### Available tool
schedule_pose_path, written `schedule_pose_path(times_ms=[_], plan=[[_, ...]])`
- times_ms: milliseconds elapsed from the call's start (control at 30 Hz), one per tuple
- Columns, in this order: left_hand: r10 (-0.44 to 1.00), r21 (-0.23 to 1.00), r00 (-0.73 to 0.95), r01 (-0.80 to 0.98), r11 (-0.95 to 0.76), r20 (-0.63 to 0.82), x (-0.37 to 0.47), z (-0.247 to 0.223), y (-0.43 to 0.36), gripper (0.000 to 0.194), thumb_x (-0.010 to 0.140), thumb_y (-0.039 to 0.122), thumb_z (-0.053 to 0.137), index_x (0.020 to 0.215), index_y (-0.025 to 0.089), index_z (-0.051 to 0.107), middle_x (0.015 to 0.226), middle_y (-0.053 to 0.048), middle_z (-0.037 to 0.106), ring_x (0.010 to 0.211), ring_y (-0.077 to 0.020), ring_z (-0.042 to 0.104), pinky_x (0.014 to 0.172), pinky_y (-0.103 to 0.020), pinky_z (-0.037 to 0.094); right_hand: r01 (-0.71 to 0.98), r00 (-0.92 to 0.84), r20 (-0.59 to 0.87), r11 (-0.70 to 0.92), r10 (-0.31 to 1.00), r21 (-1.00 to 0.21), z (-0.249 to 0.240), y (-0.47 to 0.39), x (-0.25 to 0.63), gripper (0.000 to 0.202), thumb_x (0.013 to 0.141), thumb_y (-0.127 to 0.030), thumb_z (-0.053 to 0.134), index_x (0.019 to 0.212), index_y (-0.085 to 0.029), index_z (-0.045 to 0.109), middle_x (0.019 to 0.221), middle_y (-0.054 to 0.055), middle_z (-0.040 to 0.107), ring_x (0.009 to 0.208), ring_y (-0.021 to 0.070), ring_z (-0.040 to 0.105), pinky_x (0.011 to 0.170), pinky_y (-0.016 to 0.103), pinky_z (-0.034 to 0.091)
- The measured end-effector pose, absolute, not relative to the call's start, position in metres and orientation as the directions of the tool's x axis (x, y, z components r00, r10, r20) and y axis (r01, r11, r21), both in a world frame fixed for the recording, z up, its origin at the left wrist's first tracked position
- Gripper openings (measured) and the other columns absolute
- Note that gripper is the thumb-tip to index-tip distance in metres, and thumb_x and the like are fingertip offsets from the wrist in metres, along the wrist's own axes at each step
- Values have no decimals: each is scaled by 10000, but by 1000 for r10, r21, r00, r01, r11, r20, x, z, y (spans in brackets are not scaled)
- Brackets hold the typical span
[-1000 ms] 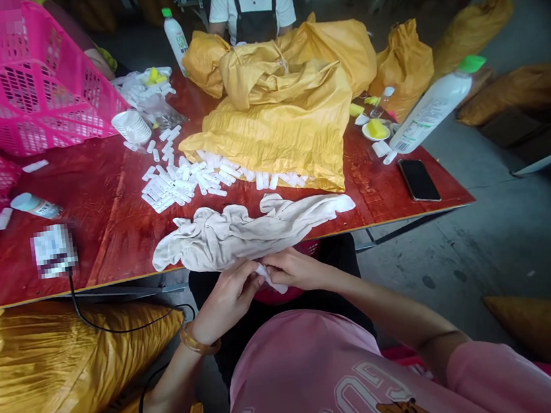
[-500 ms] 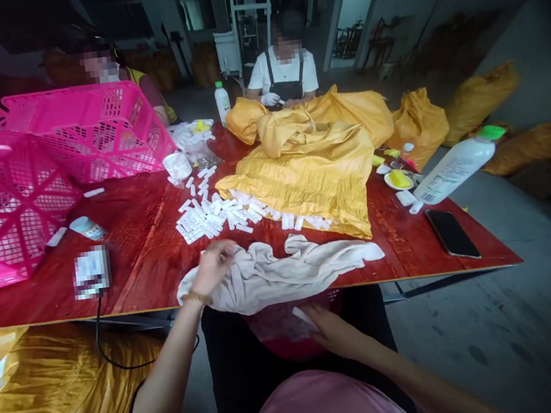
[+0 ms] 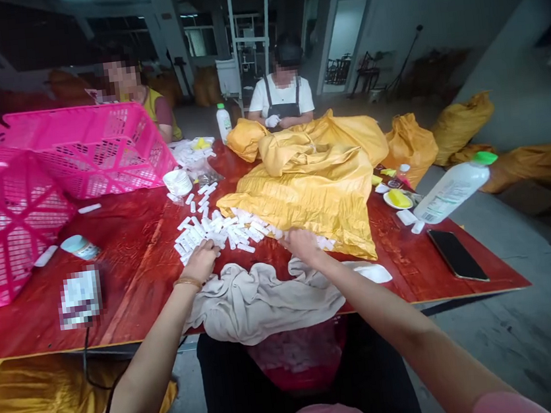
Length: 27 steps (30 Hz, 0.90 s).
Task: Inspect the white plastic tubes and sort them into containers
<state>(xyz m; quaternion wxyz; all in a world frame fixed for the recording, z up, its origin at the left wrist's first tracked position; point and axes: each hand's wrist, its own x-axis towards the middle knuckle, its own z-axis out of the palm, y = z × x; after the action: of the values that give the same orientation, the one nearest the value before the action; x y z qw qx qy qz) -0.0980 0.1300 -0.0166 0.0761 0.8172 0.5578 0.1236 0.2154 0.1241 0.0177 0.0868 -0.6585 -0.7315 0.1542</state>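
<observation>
My left hand (image 3: 202, 261) is at the near left edge of a pile of small white oblong pieces (image 3: 215, 226), fingers curled down against them. What lies between those fingertips is hidden. At the mouth of a yellow woven sack (image 3: 304, 193), my right hand (image 3: 302, 243) has its fingers bent together among more white pieces; its grip is too small to make out. Below both hands a crumpled pale cloth (image 3: 261, 301) lies along the table's front edge, with my right forearm over it. A pink basket (image 3: 305, 377) holding white pieces sits between my legs, under the table edge.
Pink crates (image 3: 95, 151) stand at the left, near a paper cup (image 3: 78, 247) and a blurred device with a cable. A white bottle (image 3: 455, 189), a phone (image 3: 455, 254) and a dish with a yellow sponge (image 3: 398, 199) are at the right. Two people sit across the red table (image 3: 134, 275).
My right hand has moved up from above the basket, where it held a white piece, to the sack's mouth. My left hand has gone from the cloth to the pile. The view has tilted up slightly.
</observation>
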Motion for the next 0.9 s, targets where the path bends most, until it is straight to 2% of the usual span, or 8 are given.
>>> schedule_pose_path(times_ms=[167,300,400,500,567,667,767,900], plan=[[939,329,296,881,-340,176,-98,-5,119,215,821,98,515,922,170,691,1010,-109,587,1053,-266,528,972,-411,434,899,-50,-143,-18,988,-438,18,135,211,317,882,-316,593,983,-25,667,1099,312,644,1142,415,593,931,477,443],[934,448,254,825,-346,252,-79,4,84,240,937,288,482,1114,175,599,1121,-111,578,1102,-248,554,985,-402,449,773,-149,-204,-15,968,-635,23,102,251,352,935,-411,439,866,-123,630,860,170,685,880,286,672,777,366,503],[951,714,212,628,-309,225,-49,9,43,310,987,389,433,1221,194,493,1012,-68,633,936,-201,638,839,-331,517,604,-262,-213,-12,941,-797,20,57,273,333,948,-361,300,895,-169,567,778,62,647,644,168,604,622,278,483],[971,904,108,356,-237,212,-12,19,1,292,959,427,517,1150,206,529,998,-51,631,933,-184,631,817,-297,510,276,-375,-142,-36,916,-961,16,9,276,197,889,-291,368,933,-187,529,772,2,562,602,117,483,562,222,402],[968,912,34,329,-245,248,11,28,-24,258,932,423,576,1066,202,584,1021,-52,609,952,-175,603,837,-286,493,138,-423,-87,-31,902,-990,15,-19,271,122,860,-269,463,916,-189,536,797,-4,526,665,116,459,600,217,381],[970,935,-27,276,-224,241,39,39,-52,241,914,410,613,1041,206,589,888,-20,602,789,-145,585,734,-256,489,127,-484,-62,-1,873,-992,18,-49,263,84,882,-270,543,885,-187,558,825,-1,519,758,129,471,692,233,390],[980,958,-43,225,-178,192,54,44,-71,244,912,398,619,1064,215,562,802,2,617,662,-127,570,628,-233,474,67,-564,-86,-59,821,-996,22,-67,258,122,927,-304,546,915,-184,564,787,-15,505,698,114,461,663,229,384],[963,871,6,425,-247,270,56,51,-89,203,909,366,628,1056,227,620,808,3,651,644,-125,578,633,-237,488,16,-577,-32,-28,816,-999,25,-76,259,171,947,-347,559,922,-177,567,770,-24,494,664,102,445,640,220,379]])
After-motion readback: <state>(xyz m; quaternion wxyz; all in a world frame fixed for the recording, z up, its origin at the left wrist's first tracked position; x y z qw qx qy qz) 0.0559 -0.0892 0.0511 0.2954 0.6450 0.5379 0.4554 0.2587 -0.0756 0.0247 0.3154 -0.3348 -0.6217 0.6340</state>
